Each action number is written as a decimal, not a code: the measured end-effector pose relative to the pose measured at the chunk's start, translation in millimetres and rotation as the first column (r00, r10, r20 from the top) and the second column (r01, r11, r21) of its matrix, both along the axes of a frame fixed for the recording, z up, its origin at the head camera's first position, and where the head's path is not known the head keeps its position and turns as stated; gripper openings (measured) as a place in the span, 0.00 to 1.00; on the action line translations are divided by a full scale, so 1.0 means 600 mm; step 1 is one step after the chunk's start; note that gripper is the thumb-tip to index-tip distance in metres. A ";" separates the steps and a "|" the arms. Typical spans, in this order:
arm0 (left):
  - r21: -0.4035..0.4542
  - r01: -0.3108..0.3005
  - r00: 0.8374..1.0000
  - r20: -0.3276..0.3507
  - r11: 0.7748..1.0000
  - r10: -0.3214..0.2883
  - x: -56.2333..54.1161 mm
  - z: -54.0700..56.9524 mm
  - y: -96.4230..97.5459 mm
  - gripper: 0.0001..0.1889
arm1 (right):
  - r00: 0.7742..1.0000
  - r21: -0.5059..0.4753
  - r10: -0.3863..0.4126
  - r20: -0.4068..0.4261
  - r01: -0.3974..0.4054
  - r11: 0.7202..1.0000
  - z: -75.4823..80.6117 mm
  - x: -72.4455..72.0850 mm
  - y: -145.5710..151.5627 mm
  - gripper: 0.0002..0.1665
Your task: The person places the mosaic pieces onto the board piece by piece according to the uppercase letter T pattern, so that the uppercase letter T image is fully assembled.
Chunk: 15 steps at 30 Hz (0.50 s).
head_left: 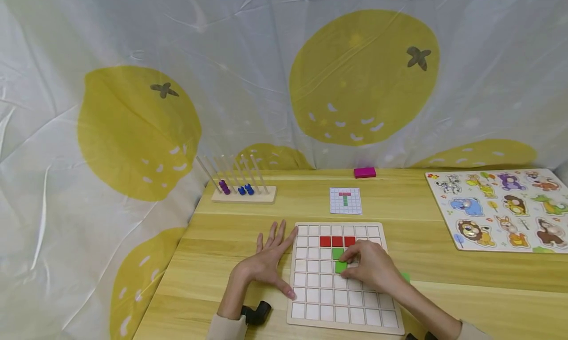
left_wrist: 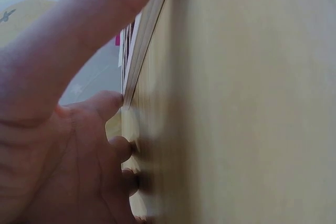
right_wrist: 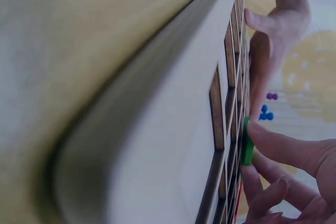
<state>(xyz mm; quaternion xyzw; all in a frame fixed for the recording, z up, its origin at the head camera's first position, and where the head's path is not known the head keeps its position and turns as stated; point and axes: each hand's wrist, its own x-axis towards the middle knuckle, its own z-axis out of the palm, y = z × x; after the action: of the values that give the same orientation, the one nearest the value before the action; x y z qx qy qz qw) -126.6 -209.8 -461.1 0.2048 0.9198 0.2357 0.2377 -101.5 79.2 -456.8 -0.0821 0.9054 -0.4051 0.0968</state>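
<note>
A wooden grid board (head_left: 326, 325) with square white cells lies on the table. Three red tiles (head_left: 337, 241) form a row near its top, and a green tile (head_left: 337, 254) sits below the middle one. My right hand (head_left: 372, 267) pinches a second green tile (right_wrist: 248, 141) between thumb and fingers, at the cell just beneath; whether it is fully seated I cannot tell. Spread along the board's left side, my left hand (head_left: 267, 264) touches the edge with its thumb and index finger, while its other fingertips (left_wrist: 122, 149) rest on the table.
Beyond the board lies a pattern card (head_left: 334, 208) showing a red and green T. A bead stand (head_left: 262, 197) is at back left, a magenta block (head_left: 365, 173) at the back, an animal puzzle (head_left: 488, 212) at right. Something green (head_left: 406, 276) shows behind my right wrist.
</note>
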 end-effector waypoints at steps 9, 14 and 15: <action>-0.008 0.005 1.000 -0.005 1.000 -0.005 0.001 0.001 -0.002 0.78 | 1.000 -0.012 -0.004 0.002 0.004 1.000 -0.002 -0.001 -0.009 0.14; -0.010 0.004 1.000 -0.010 1.000 -0.004 0.002 0.002 -0.003 0.78 | 1.000 0.008 0.012 -0.006 -0.012 1.000 -0.002 -0.002 -0.007 0.15; -0.008 0.004 1.000 -0.010 1.000 -0.004 0.002 0.002 -0.003 0.78 | 1.000 0.015 0.015 -0.008 -0.015 1.000 -0.002 -0.002 -0.007 0.15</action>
<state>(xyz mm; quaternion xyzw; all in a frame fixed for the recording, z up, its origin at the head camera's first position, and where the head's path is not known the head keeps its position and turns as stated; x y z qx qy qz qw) -125.5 -211.4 -459.6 0.2069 0.9215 0.2305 0.2345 -102.6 75.3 -458.2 -0.0898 0.9081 -0.3973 0.0968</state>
